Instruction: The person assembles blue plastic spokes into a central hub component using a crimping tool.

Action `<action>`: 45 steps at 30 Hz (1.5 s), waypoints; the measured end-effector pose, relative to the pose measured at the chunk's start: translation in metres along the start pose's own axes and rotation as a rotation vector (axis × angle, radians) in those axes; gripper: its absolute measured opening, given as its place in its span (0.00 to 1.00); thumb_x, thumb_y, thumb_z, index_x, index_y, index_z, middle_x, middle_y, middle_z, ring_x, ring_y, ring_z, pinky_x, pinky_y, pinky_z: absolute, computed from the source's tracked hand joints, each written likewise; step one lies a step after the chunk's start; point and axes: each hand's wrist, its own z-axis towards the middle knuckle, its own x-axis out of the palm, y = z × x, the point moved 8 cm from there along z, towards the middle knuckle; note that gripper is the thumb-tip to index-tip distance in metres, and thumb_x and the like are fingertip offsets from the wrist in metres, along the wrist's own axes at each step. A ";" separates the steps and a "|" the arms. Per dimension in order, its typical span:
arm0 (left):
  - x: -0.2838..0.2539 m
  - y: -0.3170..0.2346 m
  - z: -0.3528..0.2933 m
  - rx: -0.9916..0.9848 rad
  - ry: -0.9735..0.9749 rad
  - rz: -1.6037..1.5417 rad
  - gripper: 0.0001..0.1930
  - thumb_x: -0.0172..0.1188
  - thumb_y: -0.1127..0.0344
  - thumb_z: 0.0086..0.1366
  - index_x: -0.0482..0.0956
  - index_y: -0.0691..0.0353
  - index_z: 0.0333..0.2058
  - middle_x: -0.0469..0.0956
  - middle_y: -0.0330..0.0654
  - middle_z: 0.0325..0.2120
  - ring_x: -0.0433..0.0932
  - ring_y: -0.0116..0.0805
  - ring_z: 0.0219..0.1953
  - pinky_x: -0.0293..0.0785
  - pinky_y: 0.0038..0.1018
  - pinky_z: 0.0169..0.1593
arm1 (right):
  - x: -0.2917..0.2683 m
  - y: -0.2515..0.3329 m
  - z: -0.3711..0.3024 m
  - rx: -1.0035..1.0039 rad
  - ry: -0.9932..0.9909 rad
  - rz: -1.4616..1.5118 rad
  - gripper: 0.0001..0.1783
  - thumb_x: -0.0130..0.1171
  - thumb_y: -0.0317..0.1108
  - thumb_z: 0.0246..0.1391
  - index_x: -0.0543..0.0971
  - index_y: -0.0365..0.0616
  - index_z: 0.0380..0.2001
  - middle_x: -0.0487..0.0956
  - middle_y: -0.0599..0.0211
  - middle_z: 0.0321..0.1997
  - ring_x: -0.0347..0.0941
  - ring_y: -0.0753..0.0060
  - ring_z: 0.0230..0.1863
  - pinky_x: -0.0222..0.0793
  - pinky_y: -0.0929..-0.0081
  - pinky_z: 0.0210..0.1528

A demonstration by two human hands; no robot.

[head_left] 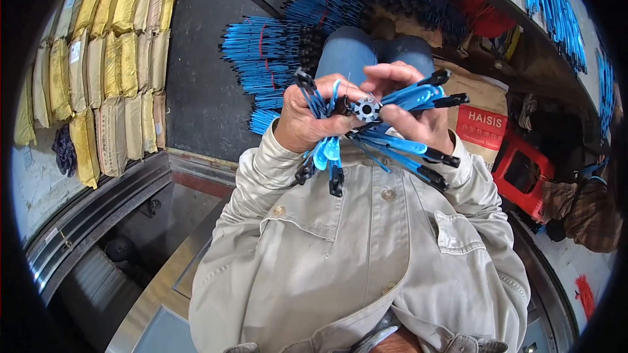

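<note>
Above my lap, both hands work at a small dark hub (367, 110) with a notched, pale-marked rim. Blue arms (409, 144) with black ends fan out from around it, to both sides and downward. My left hand (302, 117) is closed round the blue arms on the left, its thumb and forefinger meeting at the hub's left side. My right hand (422, 114) has its thumb and fingertips pinched at the hub's right edge, with blue arms passing beneath and beside them. A thin wire (347, 85) stands up between the hands; where it ends is hidden by the fingers.
Bundles of blue rods with black ends (261, 52) lie beyond my knees, some tied with red bands. Yellowish wrapped packs (118, 59) are stacked at left. A paper sack (481, 101) and a red plastic stool (523, 173) stand at right. More blue rods lie on a bench (592, 23).
</note>
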 end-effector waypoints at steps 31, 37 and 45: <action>-0.004 -0.005 -0.002 -0.126 0.009 -0.032 0.12 0.70 0.74 0.45 0.74 0.63 0.27 0.74 0.41 0.32 0.71 0.22 0.30 0.67 0.21 0.36 | -0.001 -0.003 0.000 0.555 -0.103 0.028 0.09 0.60 0.25 0.47 0.77 0.36 0.33 0.78 0.66 0.31 0.75 0.81 0.32 0.71 0.83 0.36; -0.003 -0.007 0.001 -0.098 0.088 0.122 0.13 0.71 0.71 0.44 0.73 0.64 0.23 0.73 0.39 0.29 0.69 0.21 0.27 0.65 0.19 0.32 | 0.000 0.000 0.003 0.498 -0.083 0.021 0.07 0.58 0.24 0.47 0.77 0.36 0.32 0.78 0.67 0.30 0.74 0.82 0.31 0.71 0.83 0.35; -0.005 0.001 -0.004 -0.225 -0.019 -0.038 0.12 0.71 0.74 0.44 0.73 0.64 0.23 0.73 0.37 0.26 0.69 0.21 0.28 0.65 0.19 0.31 | 0.003 0.001 0.004 0.488 -0.060 0.007 0.08 0.59 0.24 0.46 0.78 0.35 0.33 0.77 0.68 0.31 0.73 0.82 0.32 0.70 0.84 0.36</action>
